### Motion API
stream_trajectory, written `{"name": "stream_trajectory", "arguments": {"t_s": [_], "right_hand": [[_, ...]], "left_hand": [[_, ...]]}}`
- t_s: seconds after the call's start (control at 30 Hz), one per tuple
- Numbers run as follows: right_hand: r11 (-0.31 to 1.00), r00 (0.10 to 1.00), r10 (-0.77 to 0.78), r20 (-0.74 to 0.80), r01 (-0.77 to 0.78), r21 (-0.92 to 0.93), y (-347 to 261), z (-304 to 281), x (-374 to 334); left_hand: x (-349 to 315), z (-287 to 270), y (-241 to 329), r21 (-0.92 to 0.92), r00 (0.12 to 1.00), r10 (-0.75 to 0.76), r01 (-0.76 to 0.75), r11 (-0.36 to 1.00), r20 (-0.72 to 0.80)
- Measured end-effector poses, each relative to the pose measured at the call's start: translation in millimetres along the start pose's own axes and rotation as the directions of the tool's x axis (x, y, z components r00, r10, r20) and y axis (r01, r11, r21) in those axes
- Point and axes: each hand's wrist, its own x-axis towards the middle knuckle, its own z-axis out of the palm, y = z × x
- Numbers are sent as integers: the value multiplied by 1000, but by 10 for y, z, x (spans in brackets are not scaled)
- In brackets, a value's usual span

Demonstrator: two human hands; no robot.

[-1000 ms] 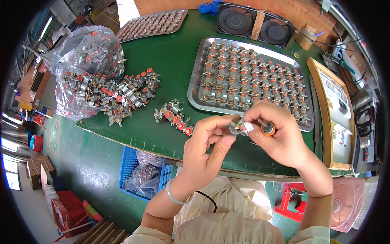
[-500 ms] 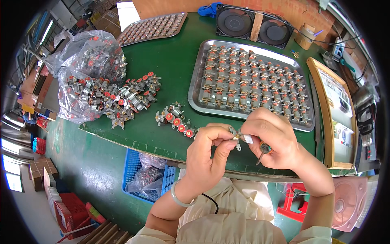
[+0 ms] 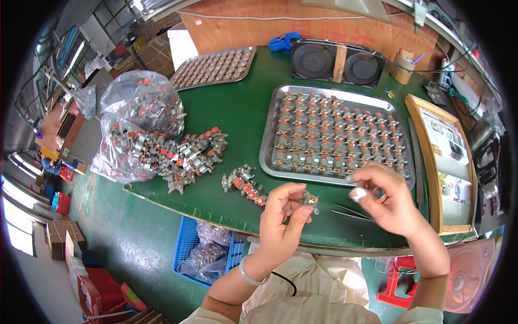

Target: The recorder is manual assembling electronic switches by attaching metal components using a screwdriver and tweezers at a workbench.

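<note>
Small metal part [image 3: 309, 200], grey with little legs, sits pinched between the thumb and fingertips of the left hand [image 3: 283, 216], held up over the near edge of the green counter [image 3: 232, 108]. The right hand [image 3: 386, 202] is just beside it, apart from it, fingers curled around a small piece with a white end [image 3: 357, 193] and an orange ring showing at the fingers; what exactly that piece is cannot be told.

Under and between the hands, thin metal tweezers [image 3: 350, 213] lie flat on the counter. Behind the right hand stands a steel tray [image 3: 270, 140] packed with rows of small assemblies with red and copper-coloured bits; the hand overlaps its near right corner. Left of the left hand, a short cluster of red-capped parts [image 3: 244, 186] lies loose, and farther left a larger heap [image 3: 189, 156] spills from a clear plastic bag [image 3: 137, 108]. A second tray [image 3: 216, 66] of parts lies at the far side, near two black round fans [image 3: 337, 62]. A wooden-framed board [image 3: 445, 156] with sheets on it lies along the right edge. Below the counter edge, a blue crate [image 3: 189, 254] holds more bagged parts.

Both forearms come up from the lower edge, bent inward so the hands meet near the middle. The left wrist carries a pale bangle [image 3: 251, 274], palm turned toward the person, fingers closed on the part. The right wrist is cocked, back of the hand upward, fingers closed on its piece.
</note>
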Motion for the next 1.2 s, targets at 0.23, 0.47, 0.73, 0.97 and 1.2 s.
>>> {"name": "stream_trajectory", "arguments": {"t_s": [0.23, 0.47, 0.73, 0.97, 1.2], "right_hand": [[846, 812, 533, -237, -511, 151, 207, -1004, -435], [716, 564, 646, -515, -682, 151, 668, -2079, -1043], [609, 472, 669, -574, -791, 60, 1232, -2272, -960], [396, 548, 614, -568, -837, -378, 1629, -2117, -365], [182, 444, 721, -531, -862, -474, 1731, -2019, -26]], "left_hand": [[-23, 90, -26, -146, 923, -322, 355, 923, 210], [32, 159, -99, -119, 871, -359, 417, 901, 334], [19, 109, -98, -153, 848, -384, 462, 874, 365], [1, 103, -122, -167, 851, -418, 484, 859, 317], [13, 124, -115, -161, 857, -410, 473, 866, 314]]}}
